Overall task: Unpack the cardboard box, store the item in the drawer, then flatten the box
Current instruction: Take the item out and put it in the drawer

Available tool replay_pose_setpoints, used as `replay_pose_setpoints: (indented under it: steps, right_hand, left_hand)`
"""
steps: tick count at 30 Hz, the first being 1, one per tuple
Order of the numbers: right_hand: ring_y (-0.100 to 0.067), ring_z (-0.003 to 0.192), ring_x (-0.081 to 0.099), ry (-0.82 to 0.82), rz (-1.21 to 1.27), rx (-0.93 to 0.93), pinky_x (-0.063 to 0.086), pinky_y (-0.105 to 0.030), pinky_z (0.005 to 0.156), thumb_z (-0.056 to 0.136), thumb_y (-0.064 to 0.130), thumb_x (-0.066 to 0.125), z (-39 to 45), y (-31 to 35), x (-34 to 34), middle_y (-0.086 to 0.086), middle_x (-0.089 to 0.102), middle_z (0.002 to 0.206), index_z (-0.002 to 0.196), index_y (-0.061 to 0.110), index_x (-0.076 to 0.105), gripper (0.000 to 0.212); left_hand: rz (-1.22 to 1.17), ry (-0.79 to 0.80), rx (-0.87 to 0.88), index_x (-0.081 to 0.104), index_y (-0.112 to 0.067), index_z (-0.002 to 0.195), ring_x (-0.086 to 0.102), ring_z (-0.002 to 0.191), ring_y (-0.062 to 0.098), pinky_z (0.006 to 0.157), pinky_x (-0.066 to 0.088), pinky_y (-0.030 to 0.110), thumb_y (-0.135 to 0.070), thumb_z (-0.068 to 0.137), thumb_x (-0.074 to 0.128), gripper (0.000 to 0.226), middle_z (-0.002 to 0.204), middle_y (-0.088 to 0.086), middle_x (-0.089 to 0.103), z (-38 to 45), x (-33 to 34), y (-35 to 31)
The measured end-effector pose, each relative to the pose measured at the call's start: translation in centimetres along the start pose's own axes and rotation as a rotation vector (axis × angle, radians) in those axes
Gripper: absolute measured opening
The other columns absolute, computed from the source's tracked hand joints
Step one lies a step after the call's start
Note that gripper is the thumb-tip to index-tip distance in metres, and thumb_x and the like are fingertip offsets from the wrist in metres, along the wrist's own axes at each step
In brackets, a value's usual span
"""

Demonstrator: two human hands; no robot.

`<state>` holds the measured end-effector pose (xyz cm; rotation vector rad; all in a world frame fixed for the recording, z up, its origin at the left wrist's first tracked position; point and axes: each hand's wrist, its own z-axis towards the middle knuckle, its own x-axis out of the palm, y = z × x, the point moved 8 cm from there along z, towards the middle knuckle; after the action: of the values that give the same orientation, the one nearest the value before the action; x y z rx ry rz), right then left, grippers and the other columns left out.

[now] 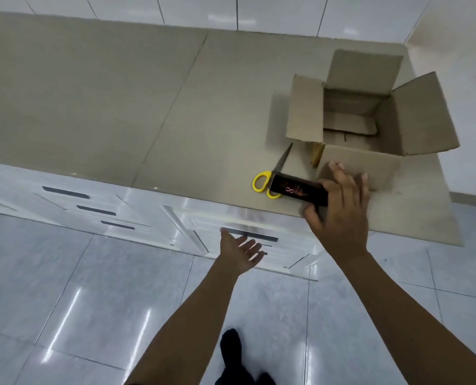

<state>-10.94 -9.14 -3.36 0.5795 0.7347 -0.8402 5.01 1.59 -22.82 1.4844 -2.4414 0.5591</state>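
An open cardboard box (414,118) stands on the beige countertop (120,107) at the right, all its flaps up and its inside bare. My right hand (339,207) grips a small black item box (295,190) with pink print, held level just above the counter's front edge, in front of the cardboard box. My left hand (239,251) is open, palm up, fingers spread, right in front of the dark handle of the top drawer (248,236) below the counter. The drawer looks closed.
Yellow-handled scissors (262,182) lie on the counter, partly under the black item box. More white drawers with dark handles (95,209) sit to the left. Glossy white floor tiles (78,287) lie below, with my dark-socked foot (231,343) at the bottom.
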Motion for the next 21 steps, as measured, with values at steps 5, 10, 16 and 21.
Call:
replay_pose_setpoints:
  steps: [5, 10, 16, 21]
  right_hand:
    - [-0.028, 0.134, 0.043, -0.032, 0.008, -0.013, 0.023, -0.058, 0.113, 0.079, 0.023, 0.058, -0.1, 0.1, 0.1, -0.015, 0.051, 0.138, 0.107, 0.005, 0.054, 0.034]
    - [-0.03, 0.133, 0.043, -0.012, 0.044, -0.013, 0.022, -0.06, 0.113, 0.077, 0.02, 0.06, -0.2, 0.2, 0.0, -0.017, 0.052, 0.136, 0.108, 0.003, 0.054, 0.036]
    - [-0.029, 0.136, 0.039, 0.023, 0.239, 0.044, 0.019, -0.059, 0.115, 0.075, 0.013, 0.057, -0.1, 0.4, -1.3, -0.017, 0.051, 0.137, 0.109, 0.0, 0.056, 0.036]
    - [-0.026, 0.111, 0.051, 0.059, 0.303, -0.038, 0.032, -0.037, 0.101, 0.081, 0.027, 0.057, -4.6, 2.8, -3.2, -0.013, 0.06, 0.119, 0.115, 0.005, 0.055, 0.04]
  left_hand:
    - [-0.074, -0.109, 0.023, 0.056, -0.005, 0.118, 0.059, 0.098, 0.029, 0.082, 0.05, 0.047, -0.074, 0.084, 0.029, 0.082, 0.117, 0.014, 0.06, 1.9, 0.0, -0.5]
    - [-0.034, -0.078, 0.063, 0.059, -0.018, 0.12, 0.054, 0.116, 0.033, 0.1, 0.042, 0.057, -0.081, 0.08, 0.027, 0.081, 0.122, 0.009, 0.059, 1.6, -1.0, 1.1]
    - [0.018, -0.083, 0.034, 0.053, -0.018, 0.126, 0.05, 0.124, 0.035, 0.104, 0.035, 0.062, -0.08, 0.083, 0.024, 0.081, 0.131, 0.009, 0.055, 0.6, -3.7, 3.2]
    - [0.046, -0.034, -0.004, 0.053, -0.019, 0.125, 0.05, 0.122, 0.035, 0.103, 0.035, 0.064, -0.08, 0.083, 0.026, 0.079, 0.13, 0.01, 0.055, 0.0, -7.0, 5.2]
